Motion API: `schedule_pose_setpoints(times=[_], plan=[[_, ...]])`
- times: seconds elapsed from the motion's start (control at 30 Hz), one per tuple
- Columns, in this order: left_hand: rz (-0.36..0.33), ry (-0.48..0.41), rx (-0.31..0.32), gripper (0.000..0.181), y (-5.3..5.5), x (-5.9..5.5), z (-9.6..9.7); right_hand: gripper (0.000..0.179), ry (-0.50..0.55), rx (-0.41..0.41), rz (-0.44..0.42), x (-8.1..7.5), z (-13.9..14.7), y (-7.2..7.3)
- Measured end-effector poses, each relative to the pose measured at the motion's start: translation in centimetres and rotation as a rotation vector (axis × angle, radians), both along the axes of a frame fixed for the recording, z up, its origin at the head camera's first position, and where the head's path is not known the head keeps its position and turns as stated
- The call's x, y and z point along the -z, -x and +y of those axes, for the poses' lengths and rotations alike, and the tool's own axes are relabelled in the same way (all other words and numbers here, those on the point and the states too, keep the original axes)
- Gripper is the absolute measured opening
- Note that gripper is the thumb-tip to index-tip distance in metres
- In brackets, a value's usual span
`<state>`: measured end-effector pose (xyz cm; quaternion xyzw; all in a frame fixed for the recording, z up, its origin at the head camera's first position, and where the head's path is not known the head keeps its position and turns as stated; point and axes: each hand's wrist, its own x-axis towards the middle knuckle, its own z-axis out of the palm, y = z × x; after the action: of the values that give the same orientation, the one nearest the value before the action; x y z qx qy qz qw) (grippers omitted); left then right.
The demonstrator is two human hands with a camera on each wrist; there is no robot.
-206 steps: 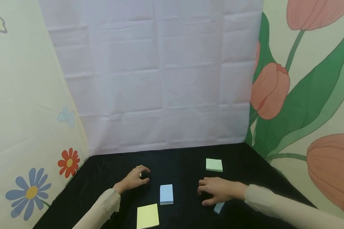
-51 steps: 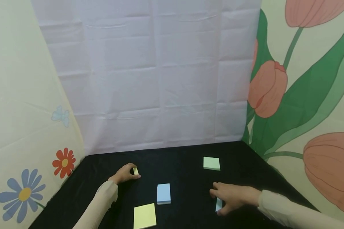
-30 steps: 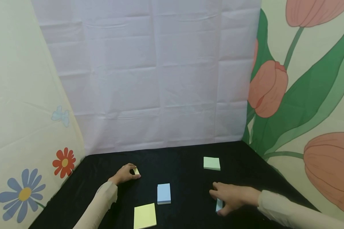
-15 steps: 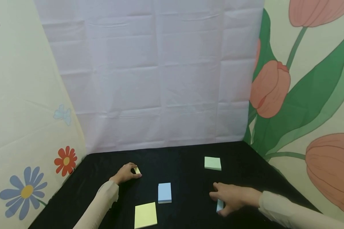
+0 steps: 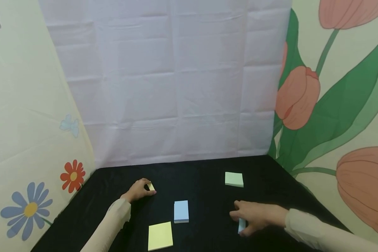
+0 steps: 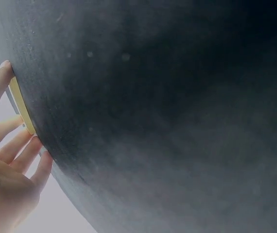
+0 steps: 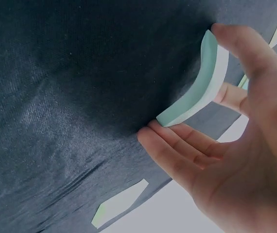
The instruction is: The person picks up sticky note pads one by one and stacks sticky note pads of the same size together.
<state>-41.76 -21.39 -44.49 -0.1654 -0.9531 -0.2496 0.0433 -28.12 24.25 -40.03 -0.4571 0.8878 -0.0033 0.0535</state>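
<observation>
Two pads held: small yellow pad (image 5: 151, 187), far left on the bench (image 5: 204, 189); pale blue pad (image 5: 242, 226), near right.
Since first frame: left hand (image 5: 138, 190) shifted a little left, its pad now clearly showing; right hand (image 5: 254, 216) moved right, its pad now straighter and between the fingers.
Last half second: hardly any change in either hand.
Yellow pad axis: near-far, slanted; far end leans left.
Blue pad axis: near-far, near end slightly left; bowed along its length in the right wrist view.
Left fingers: clamped on the yellow pad, thumb at near end, others far.
Right fingers: clamped likewise on the blue pad, thumb near.
Loose pads: blue block (image 5: 181, 211) mid-bench, yellow square (image 5: 160, 236) nearer and left, green pad (image 5: 234, 179) far right; places unchanged.
</observation>
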Motion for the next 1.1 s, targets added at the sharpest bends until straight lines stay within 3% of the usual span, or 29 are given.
schedule_pose_setpoints(times=[0.3, 0.8, 1.1], plan=[[-0.001, 0.008, -0.003, 0.056, -0.1, 0.0, 0.0, 0.033, 0.003, 0.025, -0.068, -0.5, -0.1, -0.1], [0.003, 0.012, -0.002, 0.056, 0.2, 0.0, -0.2, 0.035, 0.01, 0.044, -0.018, -0.3, -1.0, -0.1], [-0.008, -0.002, 0.003, 0.055, 0.0, -0.1, 0.0, 0.031, 0.002, 0.06, -0.072, -0.6, -1.7, 0.3]])
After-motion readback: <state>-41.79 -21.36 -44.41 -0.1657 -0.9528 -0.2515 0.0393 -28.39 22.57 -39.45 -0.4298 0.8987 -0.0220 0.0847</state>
